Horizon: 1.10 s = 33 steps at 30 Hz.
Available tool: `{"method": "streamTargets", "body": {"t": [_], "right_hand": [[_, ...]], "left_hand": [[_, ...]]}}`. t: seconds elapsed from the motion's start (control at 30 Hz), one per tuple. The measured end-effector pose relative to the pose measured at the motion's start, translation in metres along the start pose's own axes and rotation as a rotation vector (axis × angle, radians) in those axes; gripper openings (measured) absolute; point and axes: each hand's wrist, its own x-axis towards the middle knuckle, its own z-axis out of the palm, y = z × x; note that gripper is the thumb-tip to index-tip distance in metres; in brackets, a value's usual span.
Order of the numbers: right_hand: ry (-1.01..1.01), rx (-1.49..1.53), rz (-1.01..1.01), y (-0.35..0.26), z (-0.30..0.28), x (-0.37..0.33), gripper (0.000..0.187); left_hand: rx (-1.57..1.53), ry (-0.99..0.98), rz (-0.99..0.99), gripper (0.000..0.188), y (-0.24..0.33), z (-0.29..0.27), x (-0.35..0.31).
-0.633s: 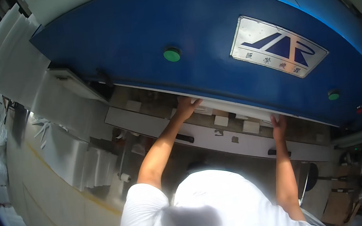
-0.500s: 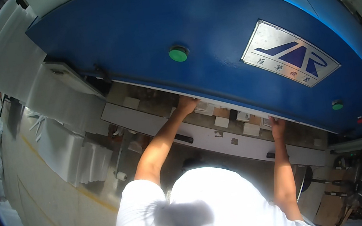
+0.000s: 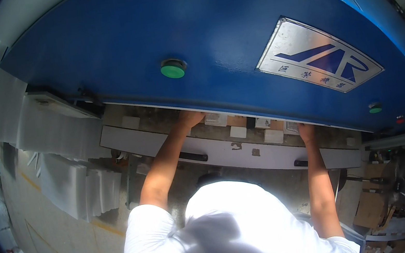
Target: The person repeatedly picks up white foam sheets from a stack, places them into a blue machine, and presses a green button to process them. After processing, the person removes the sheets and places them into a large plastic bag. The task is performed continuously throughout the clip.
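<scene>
Both my arms reach under the lower edge of a big blue machine panel. My left hand lies at the left end of a row of small blocks, beside a whitish block. At the right end of that row is my right hand, next to a pale, flat-looking piece. The panel's edge hides the fingers of both hands, so their grip does not show. Between them sit a brown block and white blocks on the machine's bed.
A pale front rail with black handles runs below the bed. Green buttons and a red button stick out of the panel. White foam sheets stand at left. Cardboard and a fan are at lower right.
The view has shifted, and the panel sits further left in it. Both hands have slipped slightly deeper under the panel edge, with less of the fingers showing. The blocks stay in their row.
</scene>
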Motion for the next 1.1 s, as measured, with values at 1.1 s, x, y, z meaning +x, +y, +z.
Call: {"method": "streamTargets", "body": {"t": [1.1], "right_hand": [[1.234, -0.196, -0.291, -0.187, -0.258, 0.054, 0.08]], "left_hand": [[0.467, 1.083, 0.134, 0.084, 0.114, -0.253, 0.132]]}}
